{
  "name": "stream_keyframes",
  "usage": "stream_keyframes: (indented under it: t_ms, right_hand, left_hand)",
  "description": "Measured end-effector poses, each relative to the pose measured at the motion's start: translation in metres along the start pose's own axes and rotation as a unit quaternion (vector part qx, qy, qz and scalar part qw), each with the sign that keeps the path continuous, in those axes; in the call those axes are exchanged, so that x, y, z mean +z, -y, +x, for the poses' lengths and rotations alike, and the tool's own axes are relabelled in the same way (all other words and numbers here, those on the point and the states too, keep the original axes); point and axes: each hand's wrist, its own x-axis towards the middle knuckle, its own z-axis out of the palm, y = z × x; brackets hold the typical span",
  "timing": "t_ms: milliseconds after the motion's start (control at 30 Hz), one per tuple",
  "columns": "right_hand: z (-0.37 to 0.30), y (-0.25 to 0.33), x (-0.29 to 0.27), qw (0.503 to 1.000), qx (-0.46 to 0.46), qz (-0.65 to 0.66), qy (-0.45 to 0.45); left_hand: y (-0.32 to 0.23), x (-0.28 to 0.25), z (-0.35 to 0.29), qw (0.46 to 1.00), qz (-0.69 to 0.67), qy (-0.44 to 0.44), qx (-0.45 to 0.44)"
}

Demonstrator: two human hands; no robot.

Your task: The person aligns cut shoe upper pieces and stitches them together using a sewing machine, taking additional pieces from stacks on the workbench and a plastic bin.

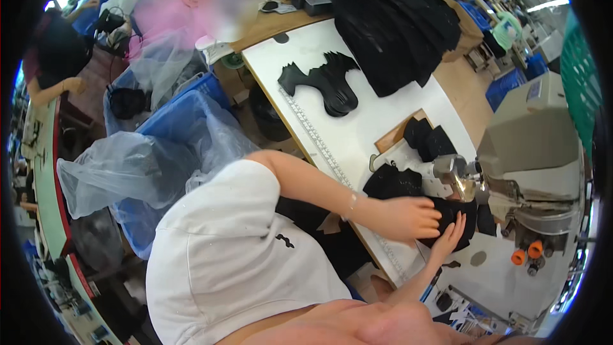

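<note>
A black fabric piece (468, 225) lies at the head of a sewing machine (527, 131), on the right side of the white table. My left hand (408, 218) reaches across to its left edge. The fingers there are bent and close together on the fabric, and the thumb is hidden. From below, my right hand (449, 237) rests on the same piece with its fingers stretched out flat. The needle area is partly hidden by the machine's clear guard (454, 174). More black pieces (393, 182) lie left of the machine head.
On the white table (290, 48) are a fan of black cut pieces (329, 86) and a large black stack (393, 25). A ruler strip (313, 131) runs along the near edge. Blue crates (167, 115) with clear plastic bags stand left. Another person (60, 51) is at far left.
</note>
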Motion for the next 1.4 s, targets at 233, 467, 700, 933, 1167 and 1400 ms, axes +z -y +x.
stream_keyframes:
  t_ms: [233,467,700,933,1167,1400]
  right_hand:
    - [0.076,0.013,-0.025,0.991,-0.048,-0.108,0.07]
    - [0.118,-0.023,-0.012,0.97,-0.174,-0.13,0.106]
    - [0.154,-0.04,-0.022,0.79,-0.604,-0.072,-0.08]
    - [0.146,-0.029,-0.027,0.895,-0.434,-0.082,0.063]
    - [0.109,0.021,-0.053,0.978,-0.201,-0.009,0.048]
    - [0.082,0.055,-0.104,0.824,-0.476,0.293,-0.096]
  left_hand:
    - [0.202,-0.158,-0.1,0.918,0.268,0.243,-0.161]
    - [0.278,-0.146,-0.149,0.9,0.312,0.303,-0.029]
    - [0.276,-0.175,-0.15,0.894,0.337,0.296,-0.022]
    - [0.184,-0.205,-0.13,0.932,0.155,-0.178,-0.274]
    - [0.062,-0.144,-0.131,0.868,-0.005,-0.326,-0.375]
    - [0.049,-0.12,-0.119,0.873,-0.088,-0.319,-0.357]
